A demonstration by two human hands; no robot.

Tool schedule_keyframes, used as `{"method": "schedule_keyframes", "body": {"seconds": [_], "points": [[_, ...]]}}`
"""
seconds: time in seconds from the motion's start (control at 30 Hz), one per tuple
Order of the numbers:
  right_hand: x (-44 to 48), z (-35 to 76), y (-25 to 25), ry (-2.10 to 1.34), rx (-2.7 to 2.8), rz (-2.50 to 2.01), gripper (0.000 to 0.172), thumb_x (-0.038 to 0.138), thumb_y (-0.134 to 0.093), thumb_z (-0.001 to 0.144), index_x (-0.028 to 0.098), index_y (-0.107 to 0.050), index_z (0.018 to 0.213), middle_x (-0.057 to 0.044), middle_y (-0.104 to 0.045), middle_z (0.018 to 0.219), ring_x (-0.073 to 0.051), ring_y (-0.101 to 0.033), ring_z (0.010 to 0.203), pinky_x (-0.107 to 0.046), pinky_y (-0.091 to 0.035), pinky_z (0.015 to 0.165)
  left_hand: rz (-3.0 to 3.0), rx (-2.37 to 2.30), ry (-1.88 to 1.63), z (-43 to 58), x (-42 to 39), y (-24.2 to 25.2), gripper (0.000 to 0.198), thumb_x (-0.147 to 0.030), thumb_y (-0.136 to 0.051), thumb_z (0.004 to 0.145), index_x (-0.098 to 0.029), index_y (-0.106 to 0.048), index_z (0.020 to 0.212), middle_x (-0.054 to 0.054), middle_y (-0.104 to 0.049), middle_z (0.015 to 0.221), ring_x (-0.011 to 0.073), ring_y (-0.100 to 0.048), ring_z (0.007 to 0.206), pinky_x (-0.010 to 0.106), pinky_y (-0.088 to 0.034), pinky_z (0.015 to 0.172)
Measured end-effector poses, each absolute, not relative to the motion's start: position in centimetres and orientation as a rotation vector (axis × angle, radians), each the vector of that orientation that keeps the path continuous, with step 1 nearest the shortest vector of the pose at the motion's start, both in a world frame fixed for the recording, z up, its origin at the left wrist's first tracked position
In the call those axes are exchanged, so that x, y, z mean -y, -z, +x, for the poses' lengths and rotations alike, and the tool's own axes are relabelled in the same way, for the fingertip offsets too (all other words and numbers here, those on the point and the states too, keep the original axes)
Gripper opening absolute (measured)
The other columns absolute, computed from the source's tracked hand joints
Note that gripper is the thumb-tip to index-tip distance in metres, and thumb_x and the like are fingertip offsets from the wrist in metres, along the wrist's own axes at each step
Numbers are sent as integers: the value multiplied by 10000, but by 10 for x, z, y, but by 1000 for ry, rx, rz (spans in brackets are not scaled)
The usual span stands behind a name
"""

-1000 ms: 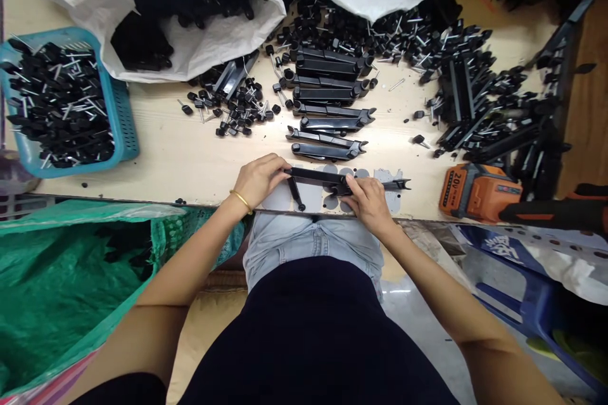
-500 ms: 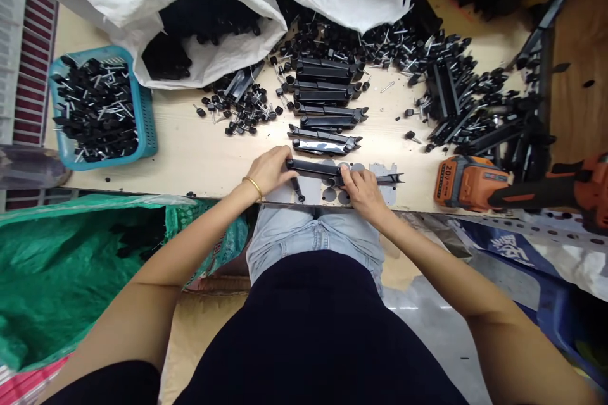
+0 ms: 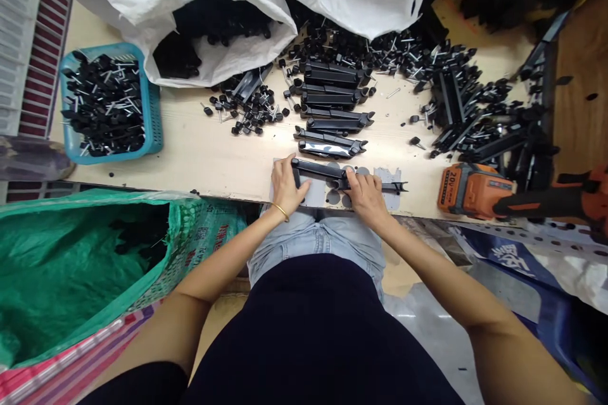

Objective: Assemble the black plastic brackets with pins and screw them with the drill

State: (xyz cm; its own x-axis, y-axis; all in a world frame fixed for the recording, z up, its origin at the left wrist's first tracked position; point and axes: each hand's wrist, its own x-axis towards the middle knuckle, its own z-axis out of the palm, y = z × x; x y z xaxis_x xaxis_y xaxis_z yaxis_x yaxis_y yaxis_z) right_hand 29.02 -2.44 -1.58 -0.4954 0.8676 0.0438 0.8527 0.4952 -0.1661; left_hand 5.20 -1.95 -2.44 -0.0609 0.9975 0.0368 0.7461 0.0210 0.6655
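A long black plastic bracket [image 3: 319,169] lies across a grey pad [image 3: 313,193] at the table's front edge. My left hand [image 3: 287,185] grips its left end, with fingers at the far side and the thumb nearer me. A short black piece under that hand is mostly covered. My right hand [image 3: 366,195] is closed on the bracket's jointed right part, from which a forked black end [image 3: 396,187] sticks out to the right. Just beyond, several folded black brackets [image 3: 332,120] lie in a column, the nearest with a shiny pale face.
A blue basket [image 3: 152,111] of black-headed screws stands at the left. White sacks [image 3: 223,66] sit at the back, with loose screws [image 3: 251,111] before them. More brackets and screws [image 3: 451,101] are heaped at the right, near an orange cordless drill [image 3: 479,193]. A green sack [image 3: 95,278] hangs below left.
My left hand has swung nearer me and to the right around the bracket's left end, covering the short piece that stuck out there. My right hand stays at the joint. The view has shifted slightly.
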Motion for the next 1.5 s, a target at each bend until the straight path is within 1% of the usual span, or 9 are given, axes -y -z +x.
{"method": "schedule_keyframes", "body": {"seconds": [0.17, 0.27, 0.53, 0.8, 1.03, 1.2, 1.3, 1.37, 1.5], "points": [[19, 258, -13, -319, 2490, -1407, 520, 270, -454, 909, 134, -382, 1405, -183, -525, 1187, -294, -471, 1075, -458, -379, 911, 1689, -2022, -582, 66, 41, 13, 991, -387, -714, 695, -182, -143, 1478, 175, -465, 1266, 361, -469, 1178, 533, -348, 993], [7, 224, -17, -392, 2584, -1247, 540, 169, -390, 908, 186, -346, 1446, -171, -479, 1299, -291, -422, 1179, -438, -364, 946, 1681, -2065, -432, 69, 48, 5, 925, -355, -675, 724, -145, -183, 1479, 181, -524, 1171, 368, -513, 1112, 520, -386, 925], [-9, 202, 3, -303, 2801, -1228, 577, 117, -337, 918, 240, -322, 1482, -159, -537, 1202, -272, -472, 997, -390, -364, 824, 1735, -1760, -188, 40, 34, 3, 759, -243, -554, 781, -93, -263, 1466, 64, -683, 816, 258, -663, 756, 355, -496, 724], [-12, 206, 2, -251, 2859, -1169, 566, 156, -369, 924, 267, -331, 1477, -153, -537, 1187, -265, -456, 965, -382, -352, 798, 1562, -1873, -188, 61, 27, 1, 789, -299, -572, 796, -29, -234, 1456, 104, -695, 721, 297, -693, 690, 370, -517, 647], [-14, 203, 5, -277, 2825, -1179, 598, 133, -416, 897, 245, -327, 1478, -161, -520, 1217, -282, -465, 1015, -414, -377, 841, 1585, -1770, 152, 50, 16, -25, 804, -318, -546, 858, -16, -133, 1478, 161, -708, 969, 282, -690, 917, 343, -520, 773], [23, 213, 1, -400, 2562, -1098, 499, 79, -442, 842, 195, -504, 1323, -135, -533, 1246, -255, -465, 1115, -408, -400, 935, 2053, -1611, 312, 42, 19, -65, 464, -243, -465, 907, -125, -459, 1356, 170, -671, 1083, 302, -629, 1060, 421, -482, 902], [66, 238, -2, -623, 2375, -1135, 337, 73, -424, 839, 169, -606, 1106, -93, -636, 966, -197, -555, 888, -335, -475, 803, 2509, -1246, 108, 39, 9, -63, 647, -154, -545, 834, -146, -334, 1446, 183, -465, 1410, 312, -409, 1335, 489, -280, 1115], [86, 259, -4, -715, 2246, -1230, 288, 76, -413, 857, 183, -614, 1036, -50, -640, 825, -166, -575, 764, -302, -494, 731, 2641, -1000, 124, 44, -5, -50, 824, -126, -608, 775, -122, -201, 1492, 197, -358, 1486, 307, -325, 1390, 487, -175, 1158], [74, 303, -14, -334, 2153, -1494, 315, 157, -506, 863, 178, -556, 1173, -136, -619, 1091, -254, -566, 1043, -433, -470, 896, 2722, -724, 223, 58, -29, -23, 942, -235, -713, 736, -71, -164, 1484, 224, -439, 1402, 321, -425, 1301, 460, -237, 1121]]}}
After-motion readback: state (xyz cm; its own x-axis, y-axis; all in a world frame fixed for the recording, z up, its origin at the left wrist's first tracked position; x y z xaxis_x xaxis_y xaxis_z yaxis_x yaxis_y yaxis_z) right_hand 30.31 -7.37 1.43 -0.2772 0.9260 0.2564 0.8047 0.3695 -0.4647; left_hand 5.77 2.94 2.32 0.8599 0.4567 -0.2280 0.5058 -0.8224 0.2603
